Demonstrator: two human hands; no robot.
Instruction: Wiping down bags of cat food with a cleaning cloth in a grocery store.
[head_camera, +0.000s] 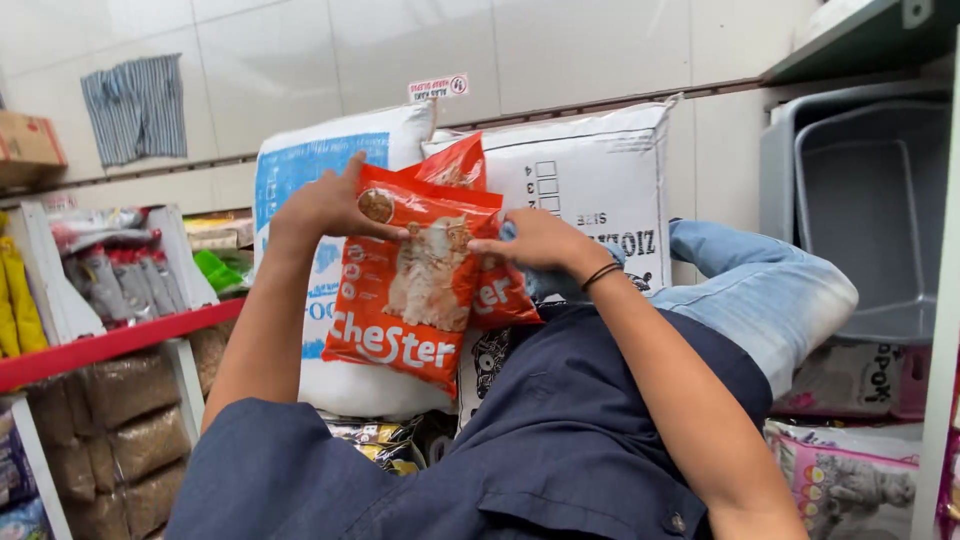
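An orange pet-food bag (405, 300) with a cat picture is held up in front of two big white sacks. My left hand (325, 205) grips its upper left corner. My right hand (540, 240), with a dark band on the wrist, pinches its upper right edge. A second orange bag (455, 165) sits right behind the first; its top and lower right corner stick out. A bit of blue cloth (560, 282) shows under my right hand.
The white sack with blue print (300, 165) and the plain white sack (600, 180) lean on a tiled wall. Grey plastic trays (870, 220) stand at the right. A red shelf (110, 345) with packets is at the left, clear kibble bags (120, 420) below. A denim-clad leg (760, 290) lies at the right.
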